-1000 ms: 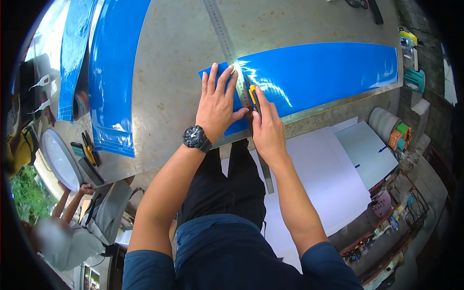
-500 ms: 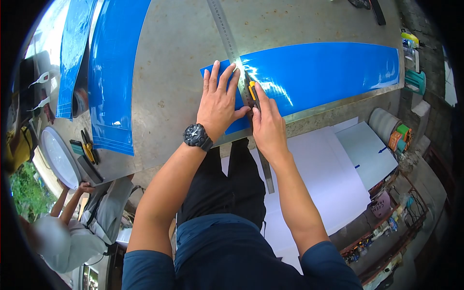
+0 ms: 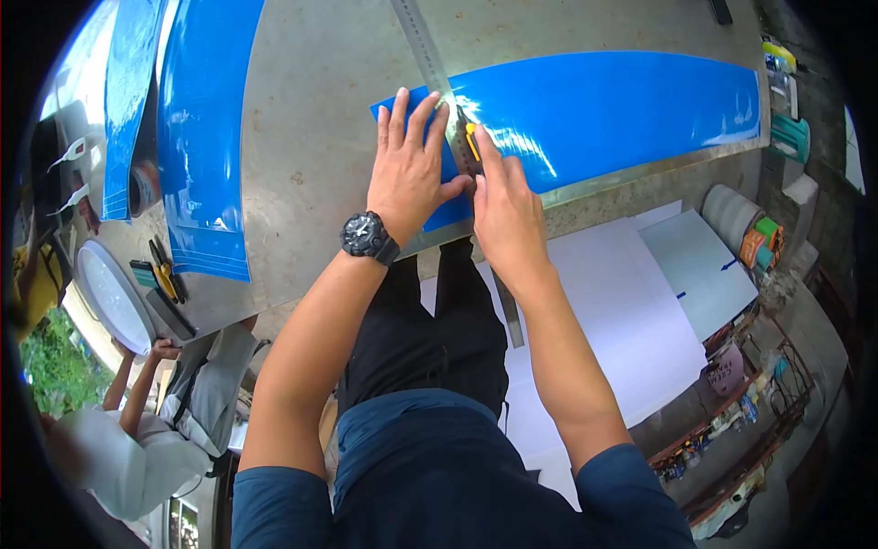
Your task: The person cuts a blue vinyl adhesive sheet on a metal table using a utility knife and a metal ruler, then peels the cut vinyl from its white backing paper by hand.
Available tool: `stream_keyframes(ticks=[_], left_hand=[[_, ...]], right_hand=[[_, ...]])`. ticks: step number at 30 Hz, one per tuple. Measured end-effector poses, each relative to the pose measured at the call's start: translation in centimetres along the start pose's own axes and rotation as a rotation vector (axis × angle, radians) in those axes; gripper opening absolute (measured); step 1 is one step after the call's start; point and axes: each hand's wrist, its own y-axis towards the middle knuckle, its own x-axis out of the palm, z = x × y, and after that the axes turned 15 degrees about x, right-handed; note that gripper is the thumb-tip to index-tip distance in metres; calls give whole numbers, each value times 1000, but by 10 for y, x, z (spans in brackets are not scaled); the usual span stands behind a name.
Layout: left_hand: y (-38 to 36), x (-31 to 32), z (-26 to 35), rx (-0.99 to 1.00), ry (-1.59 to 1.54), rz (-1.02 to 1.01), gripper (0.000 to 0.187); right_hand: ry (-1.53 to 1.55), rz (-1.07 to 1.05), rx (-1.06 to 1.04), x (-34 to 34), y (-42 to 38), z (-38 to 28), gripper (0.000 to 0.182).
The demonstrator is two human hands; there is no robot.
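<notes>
My left hand [image 3: 407, 174] lies spread over a long steel ruler [image 3: 419, 41] and a glossy blue sheet [image 3: 613, 110], its fingers pointing away from me. The ruler crosses the sheet near its left end and juts past the table's near edge. In my right hand [image 3: 508, 215] is a yellow-and-black utility knife [image 3: 473, 142], gripped with the index finger along it. Its tip end sits beside the ruler's right side, on the sheet; the blade itself is too small to make out.
More blue sheets [image 3: 203, 119] lie at the left of the metal table [image 3: 311, 110]. Pliers [image 3: 165, 273] rest near its front edge. At the lower left another person [image 3: 146, 457] holds a white oval piece [image 3: 114, 297]. White sheets [image 3: 604, 311] lie below the table.
The whole view has shifted slightly, so the table and sheet appear higher. Both hands, the ruler and the knife keep nearly the same places on the sheet.
</notes>
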Motion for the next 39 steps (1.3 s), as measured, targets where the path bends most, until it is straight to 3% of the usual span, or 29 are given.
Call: stream_keyframes(ticks=[20,39], left_hand=[[-2,12,1,28,77,36,103],[-3,17,-1,8,110,40,102]], right_hand=[[-30,-136,96,-10,-73,46,72],[-62,-122,86,-3,-82,59,77]])
